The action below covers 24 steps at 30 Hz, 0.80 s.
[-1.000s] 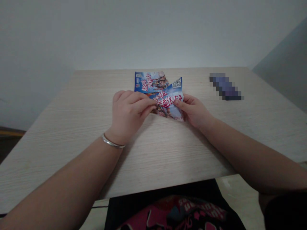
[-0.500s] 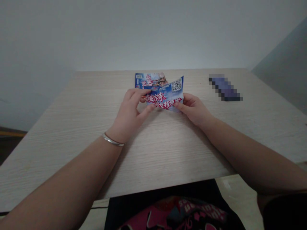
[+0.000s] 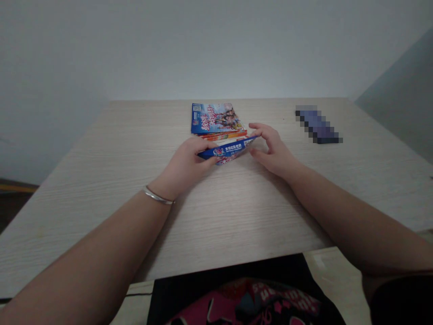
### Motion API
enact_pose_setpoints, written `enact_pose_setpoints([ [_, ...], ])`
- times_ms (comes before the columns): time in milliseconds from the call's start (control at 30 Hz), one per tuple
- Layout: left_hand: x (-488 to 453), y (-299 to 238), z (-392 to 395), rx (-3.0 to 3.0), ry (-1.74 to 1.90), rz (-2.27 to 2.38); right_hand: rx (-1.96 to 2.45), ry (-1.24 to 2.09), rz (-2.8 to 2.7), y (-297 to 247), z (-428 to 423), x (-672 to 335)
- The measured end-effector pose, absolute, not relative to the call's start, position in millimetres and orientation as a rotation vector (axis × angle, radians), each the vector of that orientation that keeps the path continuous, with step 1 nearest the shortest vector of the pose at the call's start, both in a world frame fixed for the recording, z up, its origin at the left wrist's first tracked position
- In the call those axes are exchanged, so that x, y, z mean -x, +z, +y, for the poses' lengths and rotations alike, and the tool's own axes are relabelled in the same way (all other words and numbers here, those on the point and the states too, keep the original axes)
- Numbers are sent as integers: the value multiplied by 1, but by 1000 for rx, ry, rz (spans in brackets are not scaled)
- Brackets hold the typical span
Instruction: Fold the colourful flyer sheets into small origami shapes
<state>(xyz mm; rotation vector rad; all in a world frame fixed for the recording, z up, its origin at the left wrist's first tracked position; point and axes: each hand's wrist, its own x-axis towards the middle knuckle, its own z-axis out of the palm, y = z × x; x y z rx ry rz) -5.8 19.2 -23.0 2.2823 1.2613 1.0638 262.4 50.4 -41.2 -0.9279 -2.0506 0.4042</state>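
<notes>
A blue printed leaflet (image 3: pixel 227 150), folded over, lies low over the wooden table (image 3: pixel 219 212) between my hands. My left hand (image 3: pixel 188 163) pinches its left end with thumb and fingers closed on it; a silver bangle sits on that wrist. My right hand (image 3: pixel 272 151) is at the leaflet's right end, fingertips touching its corner and the other fingers spread. Just behind the leaflet rests a small stack of similar blue leaflets (image 3: pixel 215 120) with red lettering.
A dark purple pixelated object (image 3: pixel 318 127) lies at the table's back right. A plain wall rises behind the table. The near table edge meets my lap, where dark clothing with pink print shows.
The leaflet stood up facing me, held by both hands; it has since been tipped down nearly flat. My right hand's fingers have opened from a pinch. The stack behind is in full view.
</notes>
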Motion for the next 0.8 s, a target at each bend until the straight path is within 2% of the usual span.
enact_pose_setpoints([
  [300, 2, -19, 15, -2554, 976, 1130, 998, 773, -1863, -52, 41, -241],
  [600, 5, -12, 13, -2707, 710, 829, 1208, 729, -1826, -38, 27, -233],
  [800, 6, -16, 13, -2931, 533, 831, 1205, 690, -1929, -34, 25, -234],
])
